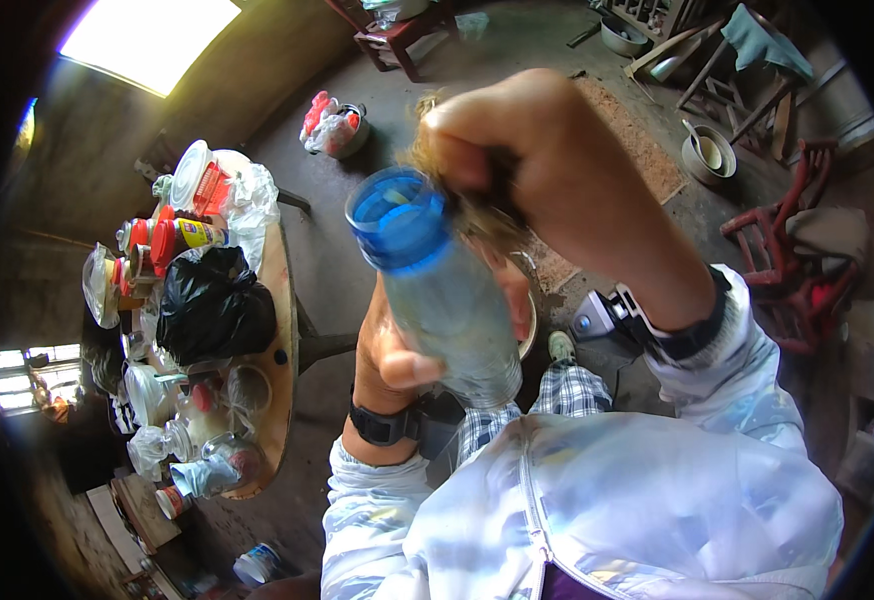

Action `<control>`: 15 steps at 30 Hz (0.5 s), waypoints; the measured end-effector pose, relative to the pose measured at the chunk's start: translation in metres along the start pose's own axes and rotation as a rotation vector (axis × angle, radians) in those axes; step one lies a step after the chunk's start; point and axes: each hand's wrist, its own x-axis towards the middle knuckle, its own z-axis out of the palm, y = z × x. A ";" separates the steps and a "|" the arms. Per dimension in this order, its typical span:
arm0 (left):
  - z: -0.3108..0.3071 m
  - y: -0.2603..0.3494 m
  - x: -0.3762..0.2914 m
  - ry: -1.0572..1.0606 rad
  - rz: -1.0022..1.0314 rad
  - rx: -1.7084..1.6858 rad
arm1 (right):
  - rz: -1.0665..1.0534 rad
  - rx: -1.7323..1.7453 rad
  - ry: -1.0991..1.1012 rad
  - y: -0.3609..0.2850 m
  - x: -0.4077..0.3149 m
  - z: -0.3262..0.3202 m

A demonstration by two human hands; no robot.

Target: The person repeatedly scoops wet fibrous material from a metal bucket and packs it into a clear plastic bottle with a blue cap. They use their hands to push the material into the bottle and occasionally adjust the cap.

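A clear bottle or jar with a blue neck (444,315) is held tilted before my chest, its open mouth up and to the left. Around its lower body wraps my left hand (407,360), the thumb on the near side and fingers at the far side. My right hand (512,142) is closed around a tuft of brown, fibrous material (429,142) beside the mouth, blurred by motion. Something pale and small shows inside the blue neck. Part of a round bowl or basin (530,330) lies behind the bottle, mostly hidden.
At the left a wooden table (283,375) bears a black plastic bag (215,304), lidded jars and clear bags. On the floor are a pot with plastic bags (350,135), a basin with a ladle (709,161) and a flat brown mat (632,142). Red chairs (774,247) stand at the right.
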 end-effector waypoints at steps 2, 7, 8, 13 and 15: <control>0.003 0.001 0.006 -0.121 0.016 0.136 | 0.022 -0.021 -0.008 0.013 0.003 0.008; 0.000 0.012 0.012 -0.129 0.119 0.427 | 0.152 0.184 0.034 0.028 -0.019 0.001; 0.000 0.013 0.010 -0.095 0.139 0.525 | 0.205 0.193 0.016 0.029 -0.024 -0.001; 0.005 0.026 0.008 0.041 0.329 0.909 | 0.195 0.192 0.020 0.039 -0.041 -0.003; 0.007 0.031 0.010 0.005 0.419 0.956 | 0.245 0.233 0.009 0.042 -0.047 -0.006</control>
